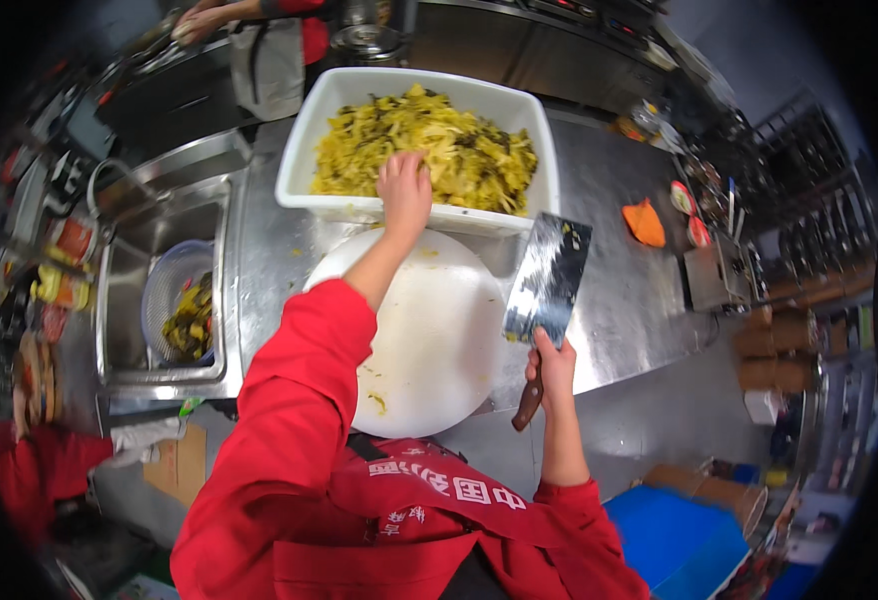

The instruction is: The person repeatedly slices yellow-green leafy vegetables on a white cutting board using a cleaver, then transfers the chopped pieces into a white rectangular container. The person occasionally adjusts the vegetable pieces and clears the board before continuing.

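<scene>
My left hand (406,187) reaches over the near rim of a white plastic tub (439,79). Its fingertips touch a heap of chopped yellow-green pickled greens (476,161), and whether they pinch any is hidden. In my right hand (555,367) is a Chinese cleaver (549,277), gripped by its wooden handle, thumb on the base of the blade. The blade points up and away, beside the right edge of a round white cutting board (439,322). A few scraps of greens lie on the board and cling to the blade.
A steel sink (123,315) on the left holds a colander (155,300) with more greens. An orange cloth (643,223) lies on the steel worktop (619,300) at right. One co-worker's hands (202,22) show at the far left; another person's red sleeve (71,457) is at lower left.
</scene>
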Tool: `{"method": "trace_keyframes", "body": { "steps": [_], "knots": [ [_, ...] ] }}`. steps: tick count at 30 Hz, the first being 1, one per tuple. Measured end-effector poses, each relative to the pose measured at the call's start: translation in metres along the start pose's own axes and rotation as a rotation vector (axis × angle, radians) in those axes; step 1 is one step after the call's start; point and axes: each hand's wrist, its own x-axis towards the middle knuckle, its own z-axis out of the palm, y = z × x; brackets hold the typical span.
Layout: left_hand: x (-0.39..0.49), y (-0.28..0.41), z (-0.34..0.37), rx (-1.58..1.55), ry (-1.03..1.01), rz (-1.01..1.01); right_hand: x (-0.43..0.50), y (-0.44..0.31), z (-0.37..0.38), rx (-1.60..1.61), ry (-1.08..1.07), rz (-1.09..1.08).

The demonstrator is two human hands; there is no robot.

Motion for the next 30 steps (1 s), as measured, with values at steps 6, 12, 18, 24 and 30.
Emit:
{"method": "trace_keyframes", "body": {
  "steps": [6,12,18,24,30],
  "knots": [
    [-0.142,-0.058,-0.155,-0.129,0.076,-0.362,-0.024,0.055,-0.001,-0.161,-0.246,0.155],
    [-0.236,-0.114,-0.318,0.251,0.234,-0.61,-0.021,0.085,0.026,-0.272,-0.464,0.199],
    [-0.244,-0.185,-0.448,0.547,0.089,-0.65,-0.027,0.11,0.066,-0.349,-0.401,0.188],
    [-0.207,-0.34,-0.477,0.496,-0.506,-0.769,-0.041,0.15,0.108,-0.4,-0.236,0.168],
    [-0.179,-0.473,-0.432,0.519,-0.512,-0.931,-0.069,0.166,0.151,-0.828,-0.005,-0.09]
  ]
}}
